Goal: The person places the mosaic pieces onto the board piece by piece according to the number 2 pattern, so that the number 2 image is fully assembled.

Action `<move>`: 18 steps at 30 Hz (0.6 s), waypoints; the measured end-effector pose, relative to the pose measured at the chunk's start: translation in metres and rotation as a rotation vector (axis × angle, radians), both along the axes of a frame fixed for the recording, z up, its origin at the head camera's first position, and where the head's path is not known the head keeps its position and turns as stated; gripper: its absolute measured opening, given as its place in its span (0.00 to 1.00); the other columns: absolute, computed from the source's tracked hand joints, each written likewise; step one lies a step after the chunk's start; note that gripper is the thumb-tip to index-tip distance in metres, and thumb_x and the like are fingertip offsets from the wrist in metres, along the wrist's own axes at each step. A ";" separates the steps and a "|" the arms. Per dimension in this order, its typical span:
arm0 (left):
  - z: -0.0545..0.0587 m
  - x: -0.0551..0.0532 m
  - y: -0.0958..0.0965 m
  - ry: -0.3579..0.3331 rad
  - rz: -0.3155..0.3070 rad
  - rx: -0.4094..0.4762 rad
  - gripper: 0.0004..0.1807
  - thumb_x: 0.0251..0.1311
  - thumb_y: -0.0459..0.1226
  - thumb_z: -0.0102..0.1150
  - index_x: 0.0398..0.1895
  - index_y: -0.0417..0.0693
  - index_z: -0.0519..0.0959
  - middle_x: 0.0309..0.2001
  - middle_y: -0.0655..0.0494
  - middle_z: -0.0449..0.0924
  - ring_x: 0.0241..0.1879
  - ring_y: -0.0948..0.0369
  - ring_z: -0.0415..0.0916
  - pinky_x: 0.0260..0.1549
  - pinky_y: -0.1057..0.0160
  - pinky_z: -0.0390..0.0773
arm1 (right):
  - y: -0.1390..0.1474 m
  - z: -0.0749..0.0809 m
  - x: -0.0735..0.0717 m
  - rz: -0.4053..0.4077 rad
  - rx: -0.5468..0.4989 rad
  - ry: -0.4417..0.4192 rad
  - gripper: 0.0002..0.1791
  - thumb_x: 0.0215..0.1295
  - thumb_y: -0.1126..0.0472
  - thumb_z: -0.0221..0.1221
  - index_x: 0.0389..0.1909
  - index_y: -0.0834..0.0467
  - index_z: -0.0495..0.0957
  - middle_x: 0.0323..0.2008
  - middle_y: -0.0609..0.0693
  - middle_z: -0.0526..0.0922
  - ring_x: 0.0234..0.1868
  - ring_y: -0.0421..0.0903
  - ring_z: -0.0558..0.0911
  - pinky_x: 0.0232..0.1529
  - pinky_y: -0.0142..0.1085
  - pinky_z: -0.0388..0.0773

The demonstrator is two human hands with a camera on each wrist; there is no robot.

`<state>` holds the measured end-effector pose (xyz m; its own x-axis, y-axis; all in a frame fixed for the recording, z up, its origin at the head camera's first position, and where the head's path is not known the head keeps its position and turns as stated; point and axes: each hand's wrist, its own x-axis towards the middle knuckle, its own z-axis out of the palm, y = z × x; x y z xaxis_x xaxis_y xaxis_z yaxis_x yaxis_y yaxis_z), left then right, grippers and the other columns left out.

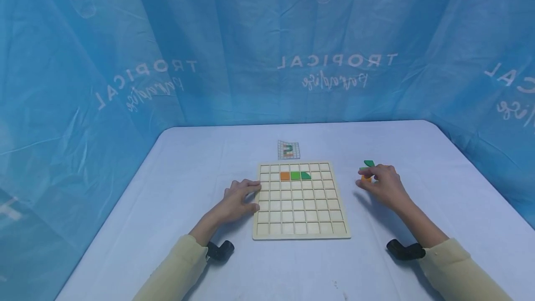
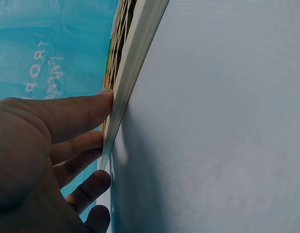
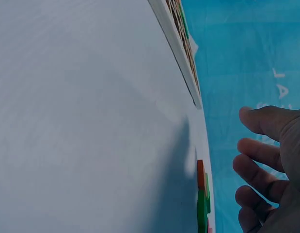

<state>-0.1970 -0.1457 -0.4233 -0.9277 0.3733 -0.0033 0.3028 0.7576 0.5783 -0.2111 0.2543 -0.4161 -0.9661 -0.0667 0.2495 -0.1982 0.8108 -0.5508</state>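
A pale wooden grid board (image 1: 298, 205) lies on the table. In its second row from the back sit an orange tile (image 1: 285, 176), a light green tile (image 1: 295, 175) and a darker green round-cornered tile (image 1: 306, 175). My left hand (image 1: 241, 201) rests at the board's left side, thumb and fingertips touching the edge. To the right of the board, my right hand (image 1: 385, 185) hovers over loose pieces, its fingers bent loosely and nothing between them. A green piece (image 1: 369, 163) and an orange piece (image 1: 366, 179) show by its fingertips; the hand partly covers the group.
Behind the board lies a small card (image 1: 288, 150) printed with a coloured grid pattern. The white-covered table (image 1: 209, 161) is bordered by a blue printed curtain (image 1: 251, 101). Low in the right wrist view, orange and green pieces (image 3: 202, 208) lie on the table.
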 end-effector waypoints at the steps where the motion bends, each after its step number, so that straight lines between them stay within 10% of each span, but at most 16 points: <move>1: 0.000 0.000 0.000 -0.002 0.001 0.000 0.31 0.57 0.39 0.66 0.64 0.43 0.72 0.65 0.54 0.67 0.62 0.51 0.58 0.51 0.50 0.57 | 0.002 -0.001 0.001 -0.006 0.001 0.005 0.17 0.56 0.60 0.67 0.44 0.66 0.82 0.36 0.58 0.80 0.43 0.58 0.70 0.43 0.53 0.63; 18: -0.001 -0.001 0.000 -0.001 0.006 -0.006 0.31 0.57 0.39 0.67 0.64 0.44 0.72 0.65 0.54 0.67 0.64 0.49 0.56 0.52 0.48 0.57 | 0.028 -0.007 0.011 -0.141 0.042 -0.068 0.20 0.57 0.58 0.66 0.47 0.67 0.80 0.44 0.65 0.74 0.47 0.62 0.66 0.41 0.54 0.65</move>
<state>-0.1981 -0.1459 -0.4240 -0.9300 0.3675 -0.0061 0.2978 0.7629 0.5739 -0.1999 0.2820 -0.4236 -0.9812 0.0617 0.1826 -0.0441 0.8505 -0.5241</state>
